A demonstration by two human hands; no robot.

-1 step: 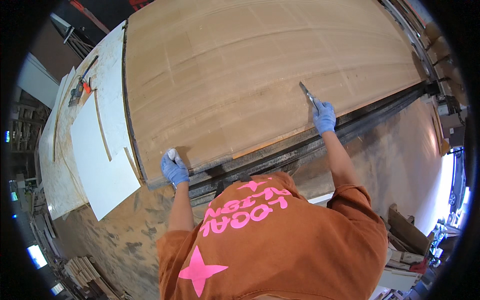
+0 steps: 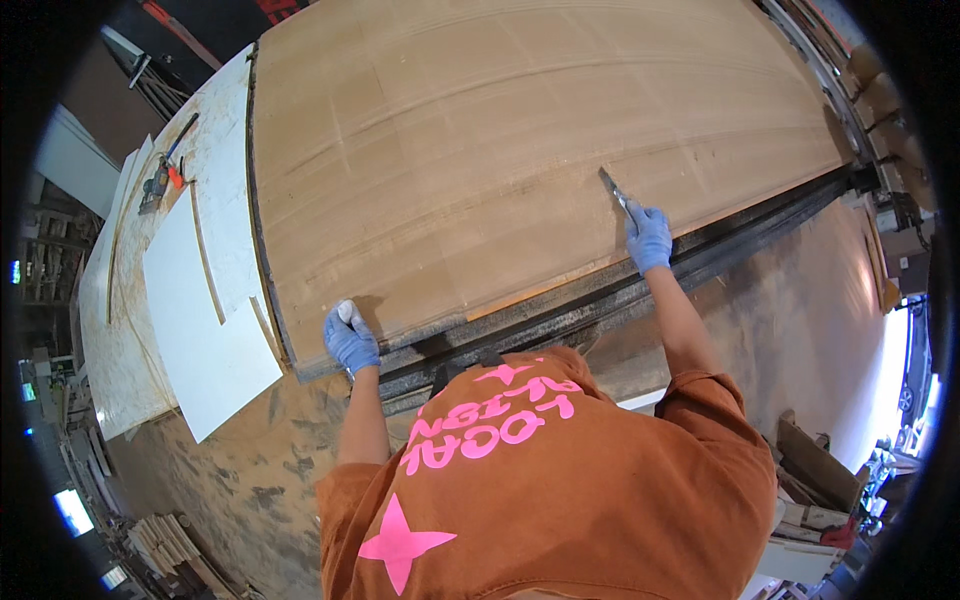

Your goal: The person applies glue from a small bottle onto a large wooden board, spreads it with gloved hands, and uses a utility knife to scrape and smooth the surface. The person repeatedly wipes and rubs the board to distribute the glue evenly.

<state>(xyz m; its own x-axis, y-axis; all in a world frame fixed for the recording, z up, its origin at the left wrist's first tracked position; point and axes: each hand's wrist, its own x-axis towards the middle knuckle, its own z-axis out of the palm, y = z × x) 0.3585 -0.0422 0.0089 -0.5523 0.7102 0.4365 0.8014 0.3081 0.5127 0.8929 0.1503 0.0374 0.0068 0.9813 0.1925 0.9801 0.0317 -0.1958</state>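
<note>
Two blue-gloved hands at the near edge of a large brown board (image 2: pixel 520 110). Right hand (image 2: pixel 649 238): grip clenched around the handle of a narrow-bladed hand tool (image 2: pixel 618 195). Tool located over the near part of the board, right of its middle. Long axis oblique: handle end toward the person and to the right, dark blade tip pointing away and to the left. Contact between tip and board: cannot tell.

Left hand (image 2: pixel 350 340): at the board's near left corner, fingers curled; a whitish patch shows at the fingertips. Cannot tell whether this is a held item or part of the glove, so state of the left grip undetermined.

Board surface: long bands and paler marks running roughly left to right. Black rail (image 2: pixel 745 228) along the near side.

Left of the board: white counter (image 2: pixel 125 375), streaked brown. On it, a white sheet (image 2: pixel 205 350) projecting past the near edge, a thin wooden strip (image 2: pixel 205 255), and a dark power tool (image 2: pixel 153 190) with a red-orange part.

Containers: brownish box-like shapes (image 2: pixel 908 243) at far right; contents not discernible.
</note>
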